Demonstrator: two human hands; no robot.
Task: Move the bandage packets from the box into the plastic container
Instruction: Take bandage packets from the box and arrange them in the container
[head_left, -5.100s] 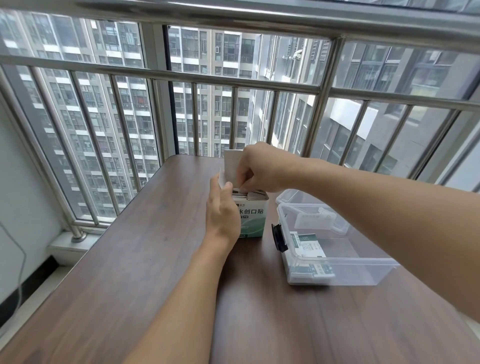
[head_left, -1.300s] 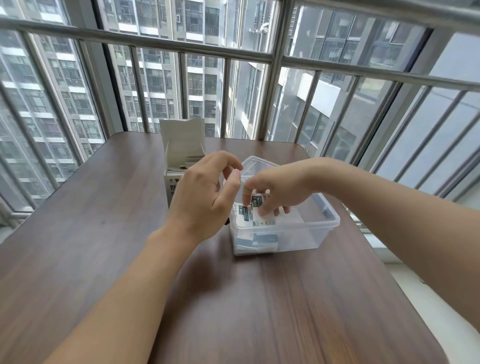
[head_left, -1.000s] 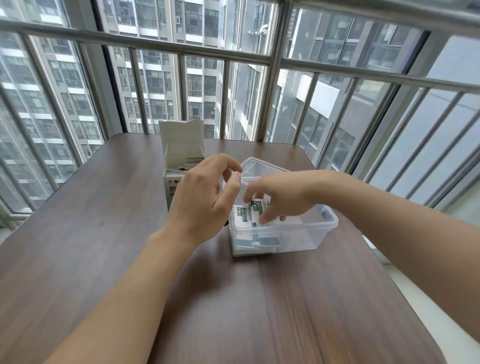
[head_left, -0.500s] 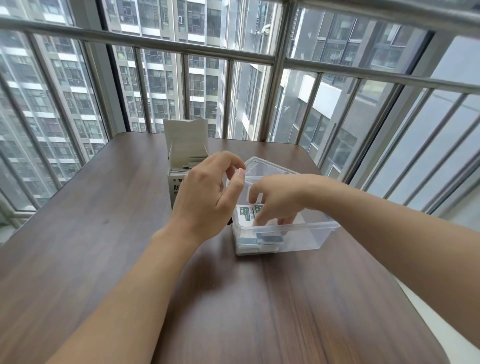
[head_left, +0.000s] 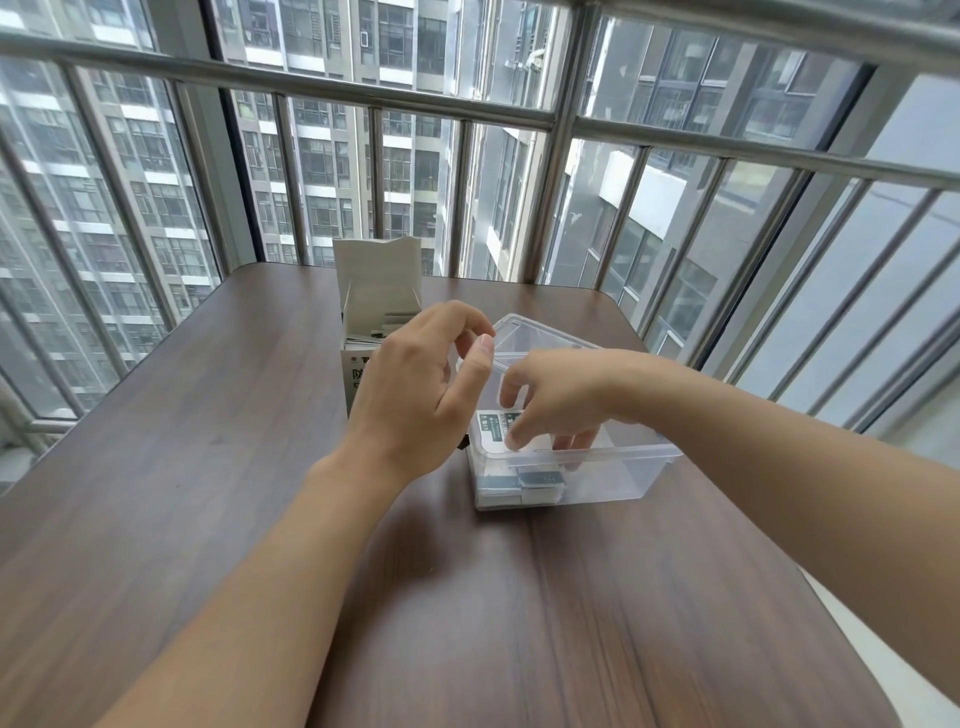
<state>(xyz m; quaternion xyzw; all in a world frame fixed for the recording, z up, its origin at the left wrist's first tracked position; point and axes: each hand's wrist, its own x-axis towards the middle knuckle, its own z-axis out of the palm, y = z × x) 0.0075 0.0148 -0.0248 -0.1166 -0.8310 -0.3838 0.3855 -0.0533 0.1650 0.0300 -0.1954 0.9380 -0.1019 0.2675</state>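
Right hand (head_left: 558, 397) is down inside the clear plastic container (head_left: 613, 467), fingertips (head_left: 511, 440) on a bandage packet (head_left: 496, 425); can't tell if it pinches it or just touches. More packets (head_left: 519, 483) are stacked at the container's left end. Left hand (head_left: 415, 389) hovers above the table (head_left: 208, 493), fingers loosely curled, holding nothing. Open bandage box (head_left: 374, 306) stands just behind it, flap up, packets visible inside.
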